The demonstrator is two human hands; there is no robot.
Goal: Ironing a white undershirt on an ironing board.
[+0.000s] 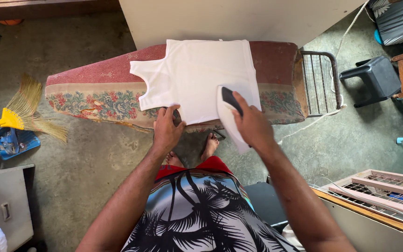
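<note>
While the white sleeveless cotton undershirt [197, 79] lies flat on the ironing board w/ its worn red floral padded cover [99, 91], both hands work at the near edge, approx 6 o'clock of the garment. Left hand [166, 128] rests on the board edge at the shirt's hem, fingers [171, 112] curled down and pressing the fabric, prob. to keep it taut and stop it sliding; whether they pinch the cloth or just pin it can't be told. Right hand [253, 123] is clenched round the dark handle of a white electric iron [229, 116], which sits at the shirt's lower right corner, approx 4 o'clock, its pale body tilted toward the person and partly overhanging the board edge; whether the soleplate touches cloth isn't clear. Neck and armholes point to 9 o'clock, hem side to 3, so the widest flat area faces the iron. At 3 o'clock the board ends in a wire metal iron rest [320, 84], w/ a white cord [350, 32] running up past it. On the concrete floor [94, 163]: yellow-headed straw broom [24, 116] at 9 o'clock, black plastic stool [374, 79] at 2 o'clock. Bare feet [209, 144] show under the board.
</note>
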